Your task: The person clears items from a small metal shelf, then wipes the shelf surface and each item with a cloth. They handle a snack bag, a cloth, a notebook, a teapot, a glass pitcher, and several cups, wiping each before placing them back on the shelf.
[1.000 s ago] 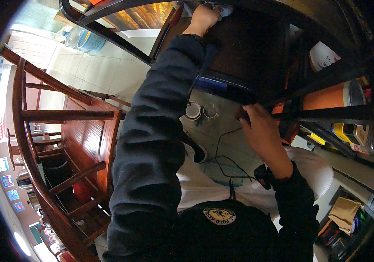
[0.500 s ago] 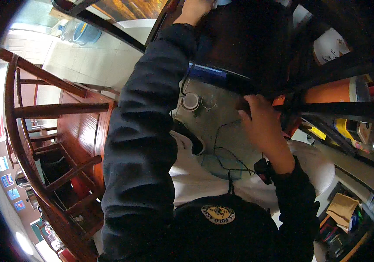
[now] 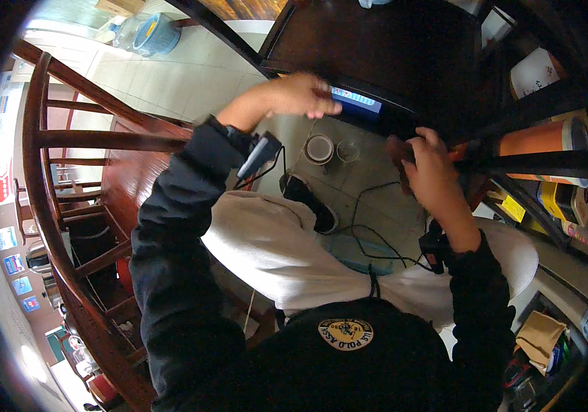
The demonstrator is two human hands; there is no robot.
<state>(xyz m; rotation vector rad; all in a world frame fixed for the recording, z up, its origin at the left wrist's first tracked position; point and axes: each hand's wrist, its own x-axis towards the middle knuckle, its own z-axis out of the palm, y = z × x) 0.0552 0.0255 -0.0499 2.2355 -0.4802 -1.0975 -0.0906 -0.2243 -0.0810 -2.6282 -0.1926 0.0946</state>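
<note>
My left hand (image 3: 302, 96) hangs over the near edge of a dark wooden shelf (image 3: 376, 41), palm down. Its fingers are loosely stretched and a little blurred, and nothing shows in them. Just beyond the fingertips is a flat blue-and-white item (image 3: 357, 101) along the shelf's edge. My right hand (image 3: 435, 168) is at the shelf's near right corner, fingers curled around a dark reddish-brown piece (image 3: 398, 150) whose kind I cannot make out. A small pale-blue thing (image 3: 371, 3) lies at the far side of the shelf, cut off by the picture's top.
On the tiled floor below stand a round white-topped container (image 3: 319, 148) and a clear glass (image 3: 347, 151). A black cable (image 3: 363, 226) hangs by my legs. Wooden chairs (image 3: 112, 141) are at the left. Dark rack bars (image 3: 541, 163), with an orange cylinder (image 3: 538, 141) behind, are at the right.
My left hand has come back from the far side of the shelf to its near edge, uncovering the shelf top. My right hand stays at the corner. The view has shifted slightly.
</note>
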